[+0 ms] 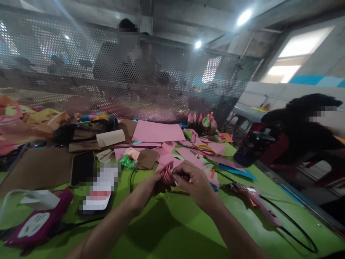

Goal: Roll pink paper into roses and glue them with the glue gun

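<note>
Pink ridged paper piece (167, 174) sitting at centre of frame, between both hands. Left hand (156, 182) gripping it from left and below; right hand (191, 179) pinching its right edge. Piece tilting, upper end pointing toward upper right; fingers partly hiding it, so exact long axis cannot be told. Green plastic packet (127, 162) lying left of centre, contents too blurred to tell. Pink-and-green cones (207, 121) standing near upper right of green desk (172, 230).
</note>
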The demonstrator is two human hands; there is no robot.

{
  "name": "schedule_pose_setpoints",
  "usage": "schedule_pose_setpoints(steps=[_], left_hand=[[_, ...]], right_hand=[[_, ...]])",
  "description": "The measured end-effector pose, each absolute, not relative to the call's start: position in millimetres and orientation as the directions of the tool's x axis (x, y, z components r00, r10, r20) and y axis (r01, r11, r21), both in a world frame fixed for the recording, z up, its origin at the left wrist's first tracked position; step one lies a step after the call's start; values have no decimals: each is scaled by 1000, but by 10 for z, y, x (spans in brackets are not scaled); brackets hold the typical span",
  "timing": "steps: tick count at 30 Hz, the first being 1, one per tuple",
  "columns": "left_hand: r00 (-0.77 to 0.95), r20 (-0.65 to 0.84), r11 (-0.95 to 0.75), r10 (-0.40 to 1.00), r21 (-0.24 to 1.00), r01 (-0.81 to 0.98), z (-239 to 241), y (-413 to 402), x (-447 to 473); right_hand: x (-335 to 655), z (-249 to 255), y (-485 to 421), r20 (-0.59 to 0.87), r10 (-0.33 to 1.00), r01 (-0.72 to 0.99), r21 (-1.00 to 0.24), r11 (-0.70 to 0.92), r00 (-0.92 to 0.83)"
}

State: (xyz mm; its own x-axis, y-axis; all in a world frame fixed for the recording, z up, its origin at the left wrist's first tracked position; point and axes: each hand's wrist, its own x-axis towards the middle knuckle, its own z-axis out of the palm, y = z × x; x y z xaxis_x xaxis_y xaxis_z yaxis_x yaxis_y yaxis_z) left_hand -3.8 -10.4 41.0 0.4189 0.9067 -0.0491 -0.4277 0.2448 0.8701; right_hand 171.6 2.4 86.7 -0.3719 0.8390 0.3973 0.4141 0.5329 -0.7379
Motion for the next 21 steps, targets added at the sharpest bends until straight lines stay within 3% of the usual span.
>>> schedule_pose_setpoints(steps=[21], left_hand=[[456,48,176,889,883,-435,497,-146,-56]], right_hand=[[1758,895,-11,367,842,415,-746,520,-396]])
